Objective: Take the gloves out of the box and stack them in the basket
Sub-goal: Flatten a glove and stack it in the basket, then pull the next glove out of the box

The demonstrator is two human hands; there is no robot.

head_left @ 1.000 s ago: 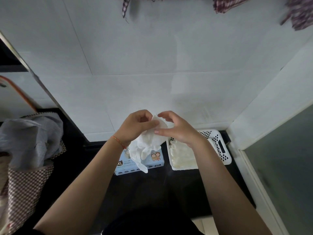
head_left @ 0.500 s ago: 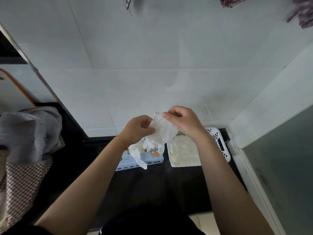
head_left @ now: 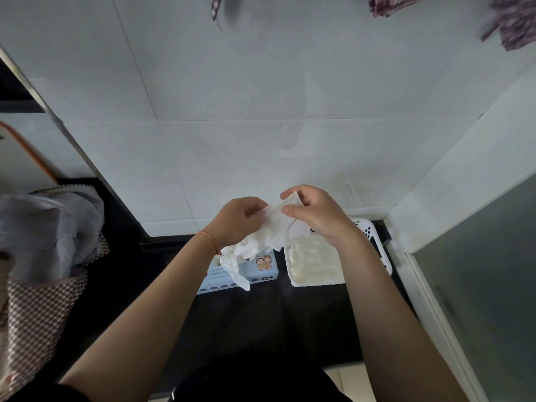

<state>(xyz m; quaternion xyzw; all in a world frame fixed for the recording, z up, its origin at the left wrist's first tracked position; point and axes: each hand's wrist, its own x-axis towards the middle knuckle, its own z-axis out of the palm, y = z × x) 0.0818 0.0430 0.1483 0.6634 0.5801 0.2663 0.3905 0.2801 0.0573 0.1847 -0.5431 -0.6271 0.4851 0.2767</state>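
White wall tiles [head_left: 261, 82] back a black counter [head_left: 246, 314]; both hands' grips pinch one glove [head_left: 278, 227].

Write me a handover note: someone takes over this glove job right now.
Left hand and right hand both pinch one white glove, held in the air above the box and basket.
Box sits left of the basket on the dark counter; more gloves poke out of it.
Done: a stack of gloves lies in the basket.
Left: lay this glove on the stack, then pull the next.

Bare forearms, thin orange string bracelet [head_left: 209, 241] on left wrist
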